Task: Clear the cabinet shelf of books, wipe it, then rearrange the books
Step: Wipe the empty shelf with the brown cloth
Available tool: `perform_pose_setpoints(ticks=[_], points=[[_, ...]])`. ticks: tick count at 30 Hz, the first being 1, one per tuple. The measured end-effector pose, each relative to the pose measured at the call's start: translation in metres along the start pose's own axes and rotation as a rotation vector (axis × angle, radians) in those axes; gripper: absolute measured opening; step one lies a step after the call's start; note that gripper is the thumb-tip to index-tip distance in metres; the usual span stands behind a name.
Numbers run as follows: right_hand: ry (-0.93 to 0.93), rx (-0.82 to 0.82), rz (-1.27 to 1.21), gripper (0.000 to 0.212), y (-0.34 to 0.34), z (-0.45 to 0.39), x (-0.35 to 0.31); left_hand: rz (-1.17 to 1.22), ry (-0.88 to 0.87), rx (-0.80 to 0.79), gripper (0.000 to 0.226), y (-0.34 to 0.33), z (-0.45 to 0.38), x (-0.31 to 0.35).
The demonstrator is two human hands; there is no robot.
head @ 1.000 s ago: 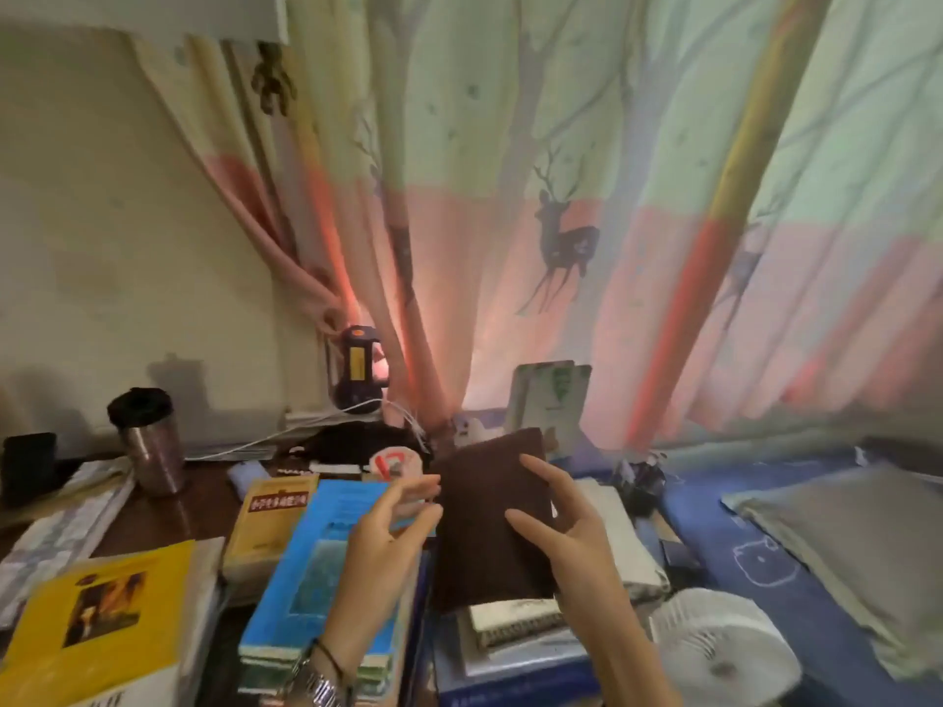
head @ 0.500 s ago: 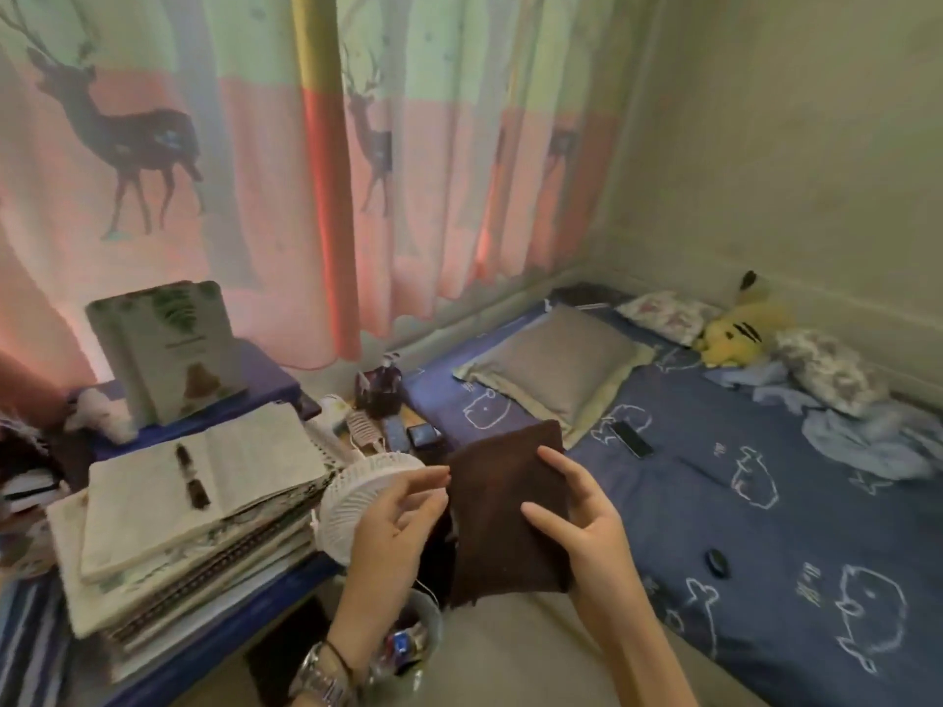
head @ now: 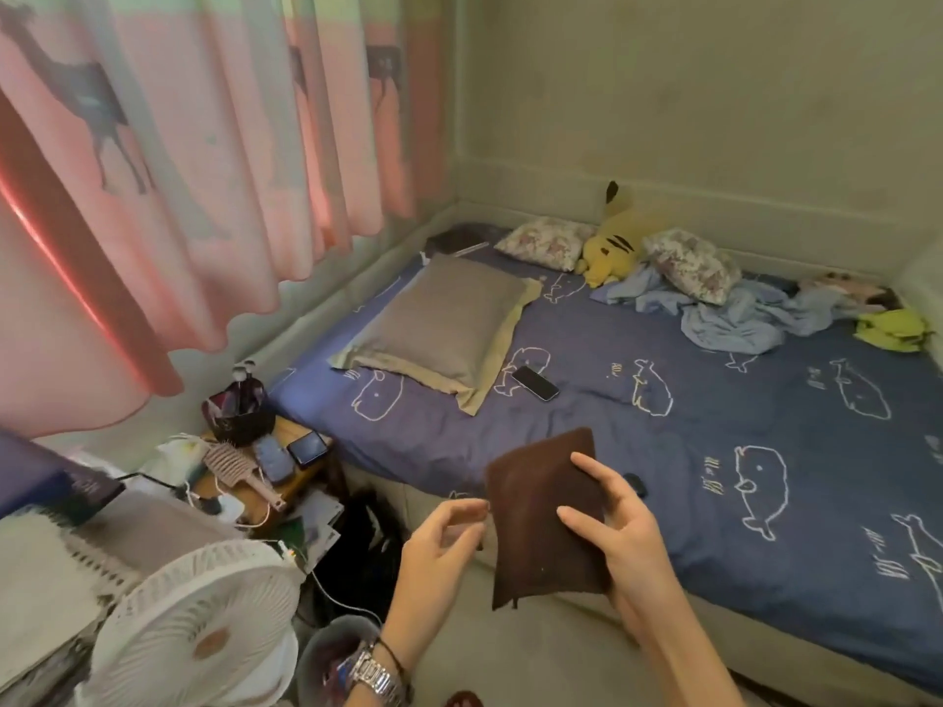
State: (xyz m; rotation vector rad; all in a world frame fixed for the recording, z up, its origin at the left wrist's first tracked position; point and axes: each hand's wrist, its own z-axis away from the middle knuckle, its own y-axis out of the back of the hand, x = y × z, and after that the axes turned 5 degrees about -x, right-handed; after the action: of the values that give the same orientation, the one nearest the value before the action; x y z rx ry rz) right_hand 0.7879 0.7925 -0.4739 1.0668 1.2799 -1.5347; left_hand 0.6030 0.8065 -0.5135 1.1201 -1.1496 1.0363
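Though held, brown cloth unlabelled.

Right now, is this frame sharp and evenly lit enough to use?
Head view: dim, flat indoor light with a red glow through the curtain; wide-angle bending at the edges; left hand fingertips motion-blurred; brown cloth and right hand readable.

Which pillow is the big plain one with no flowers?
The grey pillow lying nearest the curtain. The two small pillows beside the yellow plush toy have flower prints.
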Motion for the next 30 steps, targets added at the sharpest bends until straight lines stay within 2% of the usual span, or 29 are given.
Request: perform_pose_setpoints(ticks=[5, 10, 16, 24, 30], points=[[-0.008, 0.008, 0.065, 0.052, 0.006, -0.074, -0.008, 0.0, 0.028, -0.031, 0.02, -0.004, -0.076, -0.017], [-0.06, -0.077, 0.052, 0.051, -0.018, -0.147, -0.011, 0.058, 0.082, 0.092, 0.018, 0.023, -0.134, -0.021], [-0.152, -0.247, 0.071, 0.05, -0.066, -0.203, 0.007, 0.109, 0.178, 0.196, 0.019, 0.058, -0.152, -0.029], [-0.332, -0.547, 0.051, 0.05, -0.139, -0.271, 0.038, 0.251, 0.321, 0.499, 0.02, 0.1, -0.162, -0.046], [-0.512, -0.814, 0.021, 0.049, -0.201, -0.329, 0.053, 0.581, 0.347, 0.787, 0.034, 0.123, -0.189, -0.052]])
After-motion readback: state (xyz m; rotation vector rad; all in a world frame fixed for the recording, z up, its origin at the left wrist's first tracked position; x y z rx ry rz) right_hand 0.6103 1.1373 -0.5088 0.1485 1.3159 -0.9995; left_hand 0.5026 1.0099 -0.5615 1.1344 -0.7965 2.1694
